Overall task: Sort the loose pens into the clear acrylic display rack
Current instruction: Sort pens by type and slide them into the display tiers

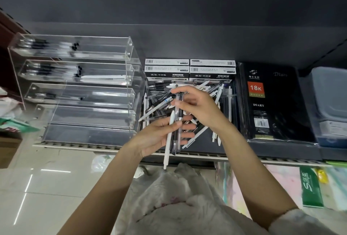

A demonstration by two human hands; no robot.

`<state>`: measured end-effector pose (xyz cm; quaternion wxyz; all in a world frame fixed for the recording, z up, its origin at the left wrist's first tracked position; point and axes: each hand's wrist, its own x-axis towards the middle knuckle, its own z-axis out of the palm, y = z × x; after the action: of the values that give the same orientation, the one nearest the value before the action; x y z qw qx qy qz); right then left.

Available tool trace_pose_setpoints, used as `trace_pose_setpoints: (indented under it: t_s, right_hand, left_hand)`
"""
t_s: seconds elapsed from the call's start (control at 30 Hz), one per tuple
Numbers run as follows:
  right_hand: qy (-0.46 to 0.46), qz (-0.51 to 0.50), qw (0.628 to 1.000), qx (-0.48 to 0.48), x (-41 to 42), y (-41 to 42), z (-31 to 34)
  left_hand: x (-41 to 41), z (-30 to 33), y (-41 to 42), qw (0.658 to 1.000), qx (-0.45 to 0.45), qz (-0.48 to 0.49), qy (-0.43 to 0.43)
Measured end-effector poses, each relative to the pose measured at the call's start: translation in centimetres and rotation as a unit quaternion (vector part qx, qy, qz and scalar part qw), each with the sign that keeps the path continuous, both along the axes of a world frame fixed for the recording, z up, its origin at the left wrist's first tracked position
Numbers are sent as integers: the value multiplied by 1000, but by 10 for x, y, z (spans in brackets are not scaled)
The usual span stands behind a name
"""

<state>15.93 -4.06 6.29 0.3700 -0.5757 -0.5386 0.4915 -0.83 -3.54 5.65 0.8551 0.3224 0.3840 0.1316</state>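
Note:
A heap of loose pens (210,92), white ones and clear black-ink ones, lies on the dark shelf beside the clear acrylic rack (84,92). The rack's upper tiers hold a few pens; its lower tiers look bare. My left hand (157,137) holds a small bundle above the heap: a white pen (167,144) and clear black pens (176,141), pointing toward me. My right hand (197,107) pinches the top end of one clear black pen (179,97) in that bundle.
Gel-pen boxes (189,69) are stacked behind the heap. Black diary notebooks (270,103) lie to the right, then a grey plastic box (330,103). The shelf's front edge (244,157) runs under my wrists. Tiled floor and bags lie below.

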Motion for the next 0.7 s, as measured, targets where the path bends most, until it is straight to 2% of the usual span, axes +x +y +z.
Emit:
trace_pose_setpoints:
  t_s: [0.2,0.3,0.4,0.47,0.53,0.6,0.7]
  right_hand:
    - [21,-14,999,-38,-2,8,9]
    - [69,-102,992,-40,1,16,22]
    - [104,-229,966,54,15,20,40]
    - [143,-300,934,133,26,13,50]
    - [170,-321,917,164,28,0,50]
    - [182,-319,918,146,18,-17,36]
    - [189,-344,913,112,-10,-42,4]
  left_hand:
    - [3,-3,-13,999,31,41,15]
    - [4,-6,-22,997,65,7,34]
    - [5,-12,-31,998,53,19,32]
    - [6,-16,-31,996,29,84,18]
    - [8,-19,-26,982,-12,185,-22]
    - [11,-19,-19,962,-35,262,-67]
    - [17,-16,-13,946,-13,310,-96]
